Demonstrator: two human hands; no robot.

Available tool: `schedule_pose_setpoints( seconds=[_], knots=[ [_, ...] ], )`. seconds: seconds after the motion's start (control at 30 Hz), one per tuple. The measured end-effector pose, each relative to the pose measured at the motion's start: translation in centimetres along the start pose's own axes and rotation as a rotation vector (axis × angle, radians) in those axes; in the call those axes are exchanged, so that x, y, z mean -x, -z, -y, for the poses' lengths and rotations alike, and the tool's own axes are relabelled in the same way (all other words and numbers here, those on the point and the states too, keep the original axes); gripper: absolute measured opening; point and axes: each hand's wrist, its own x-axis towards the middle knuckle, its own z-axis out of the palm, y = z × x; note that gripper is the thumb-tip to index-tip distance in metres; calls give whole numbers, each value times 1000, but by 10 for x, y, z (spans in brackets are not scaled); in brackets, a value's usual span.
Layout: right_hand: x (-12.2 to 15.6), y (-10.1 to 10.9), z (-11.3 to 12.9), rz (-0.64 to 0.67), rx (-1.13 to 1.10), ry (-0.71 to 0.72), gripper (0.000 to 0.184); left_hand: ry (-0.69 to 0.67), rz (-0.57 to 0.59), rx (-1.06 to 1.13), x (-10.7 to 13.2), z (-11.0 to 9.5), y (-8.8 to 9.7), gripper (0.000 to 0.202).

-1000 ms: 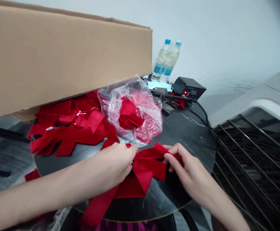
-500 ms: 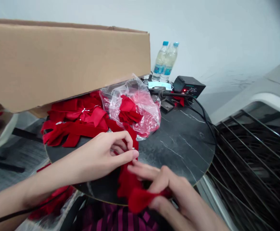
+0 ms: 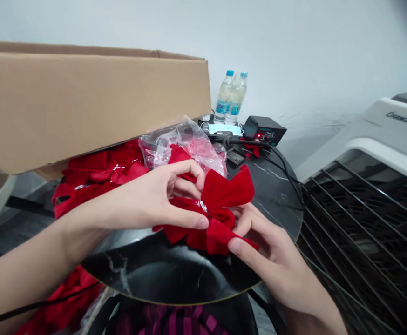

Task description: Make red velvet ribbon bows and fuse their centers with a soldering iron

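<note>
A red velvet bow (image 3: 224, 188) with a silvery tie at its middle is held above the front of the dark round table (image 3: 147, 274). My left hand (image 3: 175, 195) is closed on the bow's left side, its thumb lying just below the tie. On the right, my right hand (image 3: 259, 237) pinches a lower loop of the same bow between thumb and fingers. Behind my left hand lies a pile of red bows (image 3: 109, 163), some with silvery ties. A clear plastic bag (image 3: 161, 144) with red fabric in it sits beside that pile, partly covered by my left hand.
A large cardboard box (image 3: 95, 93) stands at the back left. Two water bottles (image 3: 229, 100), a blue face mask (image 3: 224, 129) and a black control box (image 3: 265, 130) with cables are at the back. A white heater-like appliance (image 3: 374, 135) with a grille borders the right.
The bow has come up and spread open, its tie now facing me. My right hand has moved up and now grips a lower loop. The view has shifted slightly.
</note>
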Motion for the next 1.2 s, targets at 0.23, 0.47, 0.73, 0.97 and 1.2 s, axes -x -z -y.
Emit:
schedule_pose_setpoints(
  seconds=[0.23, 0.47, 0.73, 0.97, 1.2],
  knots=[
    [11, 24, 19, -6, 170, -161, 22, 82, 21, -221, -20, -1, 4, 40],
    [-16, 65, 26, 39, 449, -50, 14, 98, 157, -207, -34, 12, 14, 35],
    [-53, 85, -8, -64, 575, 277, 9, 217, 83, 513, -43, 31, 11, 11],
    [-37, 53, 3, -680, 485, 430, 6, 162, -100, 498, -48, 46, 2, 9],
    [-33, -22, 4, -493, 49, -124, 16, 7, -199, 424, -48, 49, -14, 14]
  ],
)
